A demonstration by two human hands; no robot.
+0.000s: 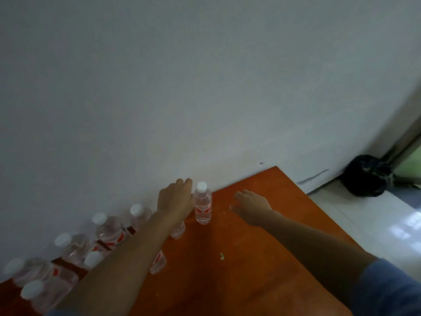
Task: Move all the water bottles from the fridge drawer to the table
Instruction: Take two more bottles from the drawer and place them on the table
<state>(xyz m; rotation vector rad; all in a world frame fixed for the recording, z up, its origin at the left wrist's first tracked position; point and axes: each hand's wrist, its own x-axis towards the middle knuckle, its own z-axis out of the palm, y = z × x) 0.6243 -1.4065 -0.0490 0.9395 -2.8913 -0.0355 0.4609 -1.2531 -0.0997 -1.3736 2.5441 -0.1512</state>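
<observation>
The left hand point(175, 198) lay against the left side of the upright water bottle point(202, 205) at the far edge of the table point(262, 258), just beside the wall point(205, 87). Its back faced the camera and its fingers curled away. No finger showed across the bottle's front, so I could not tell whether it gripped the bottle or only touched it. The right hand point(249, 202) hovered low over the table to the right of that bottle, fingers spread and loose, holding nothing.

The step looked like setting this bottle down. To do it well, the base should sit flat before the hand lets go, and the hand should draw straight back. Another bottle point(178, 231) stood right under the left wrist, and a third point(158, 262) stood under the forearm nearer the camera. A careless pull-back could tip either.

To the left, a row of bottles point(107, 231) ran along the wall, with 6 more white caps in view. The fridge drawer was out of view, so what remained could not be judged.

Each bottle wore a red and white label, but blur left no brand or writing readable.

A pale scrap point(221, 256) lay on the table, and a black bag point(366, 176) sat on the floor at far right.
</observation>
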